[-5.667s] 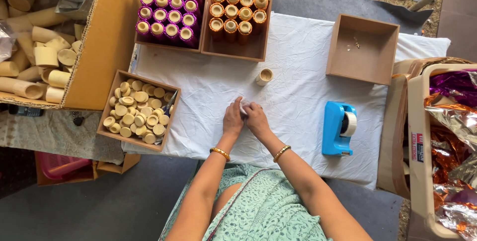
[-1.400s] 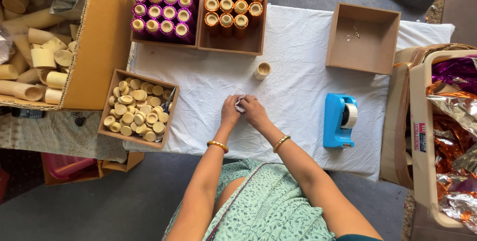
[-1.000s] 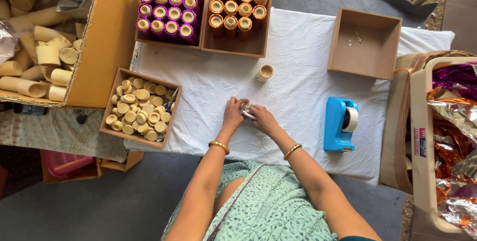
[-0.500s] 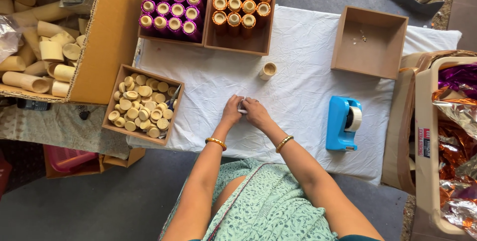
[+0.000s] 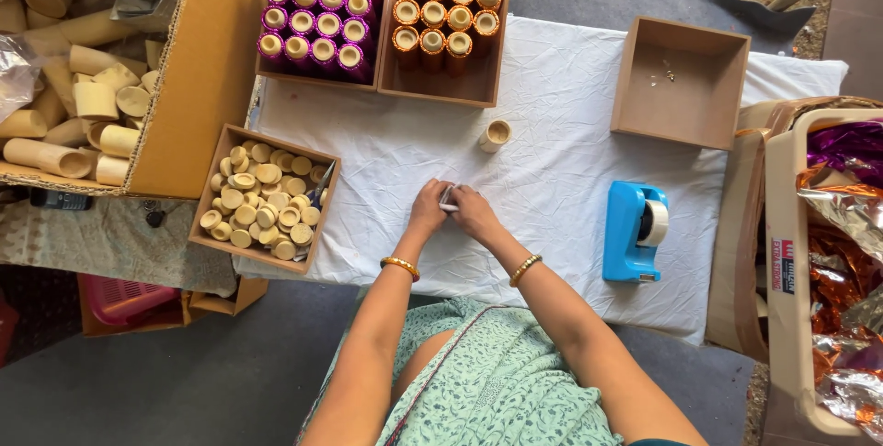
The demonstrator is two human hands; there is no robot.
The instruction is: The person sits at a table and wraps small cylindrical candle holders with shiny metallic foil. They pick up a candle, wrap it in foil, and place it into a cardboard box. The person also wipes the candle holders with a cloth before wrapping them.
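Note:
My left hand (image 5: 429, 208) and my right hand (image 5: 475, 211) meet over the white cloth (image 5: 552, 161), both closed on a small silver-wrapped piece (image 5: 448, 198) held between the fingertips. Most of that piece is hidden by my fingers. A bare cardboard tube (image 5: 495, 135) stands upright on the cloth just beyond my hands. A blue tape dispenser (image 5: 632, 230) lies to the right of my right hand.
A wooden tray of round caps (image 5: 265, 198) sits left of my hands. At the back stand a tray of purple-wrapped tubes (image 5: 315, 14), a tray of orange-wrapped tubes (image 5: 440, 28) and an open wooden box (image 5: 679, 83). A carton of plain tubes (image 5: 74, 87) is far left; a bin of foil sheets (image 5: 842, 253) far right.
My hands stay together on the small piece; the right hand spread outward about a second ago and has come back against the left. The view has shifted slightly.

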